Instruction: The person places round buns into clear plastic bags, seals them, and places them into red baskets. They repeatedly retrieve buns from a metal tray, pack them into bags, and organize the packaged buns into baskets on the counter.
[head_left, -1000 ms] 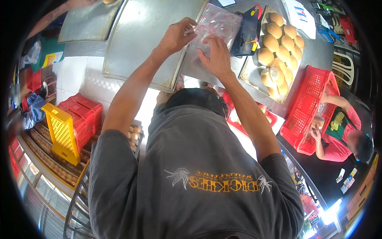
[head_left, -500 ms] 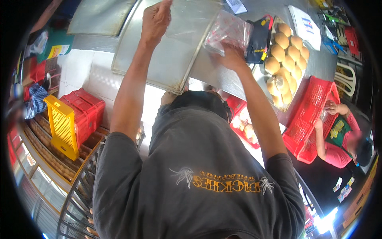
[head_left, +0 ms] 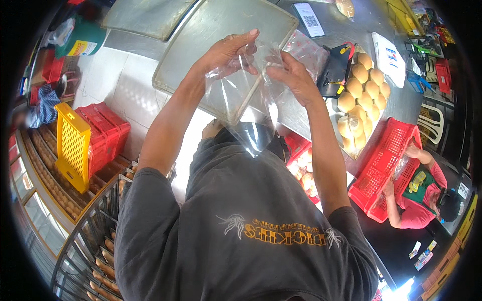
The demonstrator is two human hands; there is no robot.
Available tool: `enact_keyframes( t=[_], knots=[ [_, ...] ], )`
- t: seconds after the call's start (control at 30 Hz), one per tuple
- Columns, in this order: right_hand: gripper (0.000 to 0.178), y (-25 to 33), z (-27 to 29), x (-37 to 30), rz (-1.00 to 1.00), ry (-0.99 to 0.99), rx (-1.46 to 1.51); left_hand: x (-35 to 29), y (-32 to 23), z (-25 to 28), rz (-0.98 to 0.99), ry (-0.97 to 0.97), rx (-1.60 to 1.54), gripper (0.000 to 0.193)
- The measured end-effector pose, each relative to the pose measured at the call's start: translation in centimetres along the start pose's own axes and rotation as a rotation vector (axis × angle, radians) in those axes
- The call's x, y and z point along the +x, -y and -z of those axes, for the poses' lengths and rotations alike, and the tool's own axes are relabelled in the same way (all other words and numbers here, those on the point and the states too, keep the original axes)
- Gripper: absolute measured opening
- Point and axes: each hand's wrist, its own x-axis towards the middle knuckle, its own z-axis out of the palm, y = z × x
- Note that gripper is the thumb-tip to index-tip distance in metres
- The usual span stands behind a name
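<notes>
A clear plastic bag (head_left: 251,130) hangs between my hands, above the corner of a metal baking tray (head_left: 193,55). My left hand (head_left: 228,56) grips the bag at its upper left, thumb stretched out to the side. On the other side, my right hand (head_left: 296,79) pinches the bag's upper edge with fingers bent. Just beyond the right hand, a stack of clear bags with red print (head_left: 307,52) lies on the steel table. Beside the stack sits a dark pouch (head_left: 334,70) with a red and yellow edge.
Round golden buns (head_left: 359,72) fill a tray right of the pouch. A co-worker (head_left: 419,188) in pink reaches into a red crate (head_left: 384,170). Red crates (head_left: 105,130), a yellow crate (head_left: 75,145) and racks of bread (head_left: 103,261) stand at left. A printed code card (head_left: 309,20) lies at the back.
My right hand has come away from the bag stack with a clear bag. My left hand has moved right and down to meet it, and the bag now hangs between them.
</notes>
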Motion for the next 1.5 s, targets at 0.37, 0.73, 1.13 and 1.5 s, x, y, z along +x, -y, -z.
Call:
enact_keyframes(
  t=[0.37,0.73,1.13,1.5],
  knots=[
    [0.02,0.1,-2.9,-1.5,-0.036,-0.496,0.313,-2.3,3.0,3.5,0.103,0.163,0.039,0.045],
    [0.013,0.2,-1.7,-1.9,0.118,-0.685,0.152,-7.8,7.1,3.8,0.105,-0.087,-0.292,0.029],
    [0.033,0.3,-1.1,-3.1,0.017,-0.353,-0.603,-6.5,5.8,-3.8,-0.646,-0.642,1.001,0.074],
    [0.013,-2.2,1.4,-4.9,0.114,-0.269,0.15,-4.9,6.1,-1.3,-0.241,-0.086,0.661,0.027]
  ],
)
